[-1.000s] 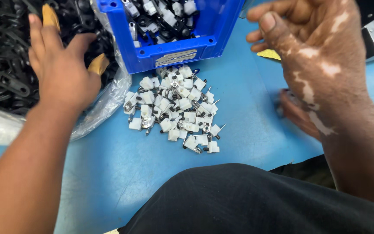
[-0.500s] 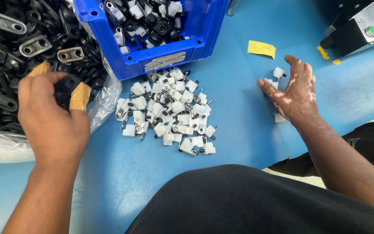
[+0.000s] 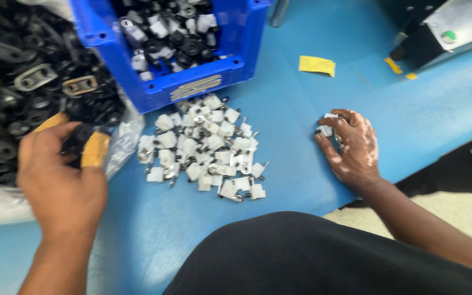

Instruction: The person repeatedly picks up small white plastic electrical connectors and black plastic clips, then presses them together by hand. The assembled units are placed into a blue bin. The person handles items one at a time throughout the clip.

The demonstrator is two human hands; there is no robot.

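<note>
Black bracket [image 3: 76, 143], a small dark piece, is pinched between the taped fingertips of the left hand [image 3: 64, 180] at about 9 o'clock in the view, at the edge of a clear bag of black metal brackets [image 3: 12, 93]. The right hand [image 3: 353, 147], at 3 o'clock, rests on the blue table [image 3: 312, 218], fingers curled around a few small white clips [image 3: 326, 128]. Between the hands lies a heap of white clips [image 3: 206, 147]. At 12 o'clock stands a blue bin [image 3: 181, 82] of mixed black and white parts. A yellow tag [image 3: 317, 65] lies at 1 o'clock.
</note>
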